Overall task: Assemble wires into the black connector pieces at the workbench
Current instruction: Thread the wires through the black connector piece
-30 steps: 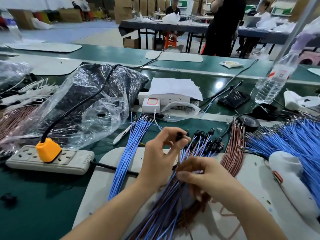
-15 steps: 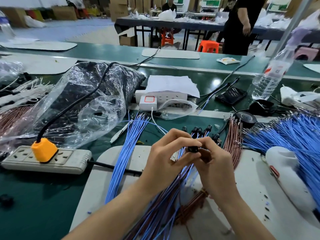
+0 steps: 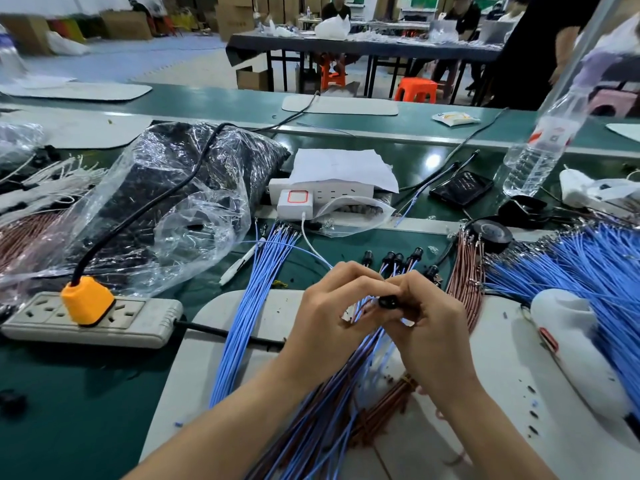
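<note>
My left hand (image 3: 329,313) and my right hand (image 3: 429,327) meet above the white mat (image 3: 242,327). Between their fingertips they pinch a small black connector piece (image 3: 388,301) with blue and brown wires trailing from it toward me. Just beyond my hands, several finished black connectors (image 3: 398,258) lie on their wires. A loose bundle of blue wires (image 3: 252,306) runs to the left of my hands. Brown wires (image 3: 465,278) lie to the right, and a large fan of blue wires (image 3: 588,271) spreads at the far right.
A power strip with an orange plug (image 3: 86,303) sits at the left, behind it a clear plastic bag of dark parts (image 3: 166,202). A white tool (image 3: 575,341) lies on the mat's right. A water bottle (image 3: 540,150), phone (image 3: 460,187) and tape roll (image 3: 491,233) stand farther back.
My right hand rose from the wire bundle to meet my left hand at the black connector. Both hands now pinch it together, a little nearer to me.
</note>
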`<state>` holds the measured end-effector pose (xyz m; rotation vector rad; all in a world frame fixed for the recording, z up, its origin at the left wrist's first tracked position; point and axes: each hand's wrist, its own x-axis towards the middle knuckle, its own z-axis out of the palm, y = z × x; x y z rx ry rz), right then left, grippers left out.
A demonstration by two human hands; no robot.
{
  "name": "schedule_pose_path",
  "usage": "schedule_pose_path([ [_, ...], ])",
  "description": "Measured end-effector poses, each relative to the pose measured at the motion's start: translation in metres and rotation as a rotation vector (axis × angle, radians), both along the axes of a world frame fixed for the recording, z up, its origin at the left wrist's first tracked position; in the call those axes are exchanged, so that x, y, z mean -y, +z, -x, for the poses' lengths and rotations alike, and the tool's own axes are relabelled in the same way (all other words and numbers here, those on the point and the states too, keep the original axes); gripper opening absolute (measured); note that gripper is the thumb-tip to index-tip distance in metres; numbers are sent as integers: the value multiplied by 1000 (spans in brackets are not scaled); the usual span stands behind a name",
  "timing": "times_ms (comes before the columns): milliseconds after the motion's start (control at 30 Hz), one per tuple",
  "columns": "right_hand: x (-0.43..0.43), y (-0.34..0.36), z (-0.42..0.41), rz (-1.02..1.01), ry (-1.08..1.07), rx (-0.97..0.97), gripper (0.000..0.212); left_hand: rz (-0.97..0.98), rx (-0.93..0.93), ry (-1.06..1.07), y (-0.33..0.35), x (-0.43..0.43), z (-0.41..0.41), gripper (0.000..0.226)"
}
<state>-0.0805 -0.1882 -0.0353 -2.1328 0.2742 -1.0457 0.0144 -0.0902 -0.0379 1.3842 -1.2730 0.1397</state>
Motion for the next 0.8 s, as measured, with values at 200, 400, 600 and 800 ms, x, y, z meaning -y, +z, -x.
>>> schedule_pose_path([
  [200,2,0,0,40,22,-25,15,-5,-38,-50,-1,1,2,17],
  [400,2,-5,-1,23,26,-28,16,-10,-29,-31,0,1,1,17],
  [600,6,-10,-3,-52,84,-102,10,-16,-62,-30,-4,4,-2,18],
  [800,7,-1,-5,-330,76,-139,26,-2,-426,-11,-2,7,-6,13],
])
